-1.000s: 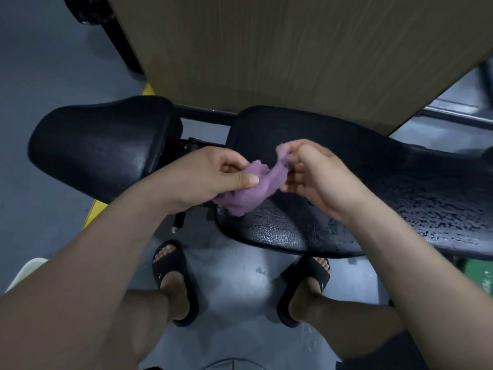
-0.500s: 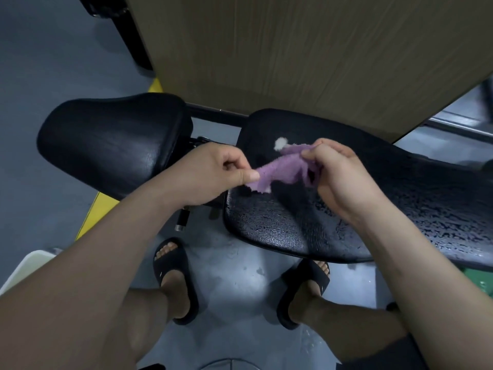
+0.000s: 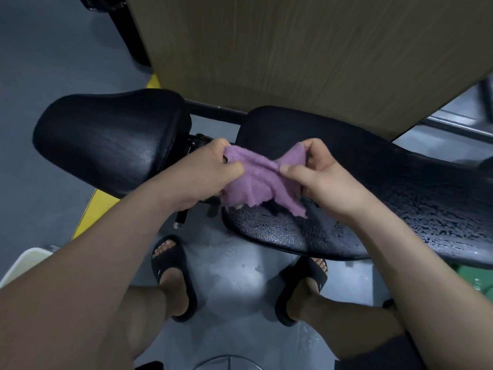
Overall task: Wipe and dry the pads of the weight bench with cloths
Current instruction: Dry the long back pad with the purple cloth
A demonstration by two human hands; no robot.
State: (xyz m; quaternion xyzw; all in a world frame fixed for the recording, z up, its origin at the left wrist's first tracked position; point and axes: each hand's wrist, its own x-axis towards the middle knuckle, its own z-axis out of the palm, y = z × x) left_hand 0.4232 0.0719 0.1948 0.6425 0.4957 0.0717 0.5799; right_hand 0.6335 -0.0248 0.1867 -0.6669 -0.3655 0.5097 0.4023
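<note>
- one cloth in play: a small purple terry cloth (image 3: pixel 256 180). you hold it up in the air between both hands, above the near end of the wet pad.
- your left hand (image 3: pixel 205 172) has its fingers curled in, pinching the cloth's left edge into a bunch.
- your right hand (image 3: pixel 328 182) grips the other side, thumb on the near face and fingertips tucked behind the top corner.
- the cloth is pulled across between the two grips, its ragged lower edge hanging down. i can't tell whether that edge touches the pad below.
- two pads to count. a long black vinyl pad (image 3: pixel 413 204) runs off to your right, beaded all over with water droplets. a shorter rounded black vinyl seat pad (image 3: pixel 106 140) lies to your left with a smooth sheen.
- the two pads sit apart, with black frame hardware in the gap, and one metal pin (image 3: pixel 179 222) pokes down below that gap.
- one brown wood-grain panel (image 3: pixel 306 54) stands just behind the bench, covering the far edge of the long pad.
- two feet on the grey floor (image 3: pixel 240 276), each in a black slide: left sandal (image 3: pixel 170 271), right sandal (image 3: pixel 312 275), the right toes tucked under the long pad's near rim.
- one yellow floor strip (image 3: pixel 98 206) shows below the seat pad.
- one white container (image 3: pixel 24 265) shows a corner at the lower left.
- one green object (image 3: pixel 477 276) sits at the far right edge.
</note>
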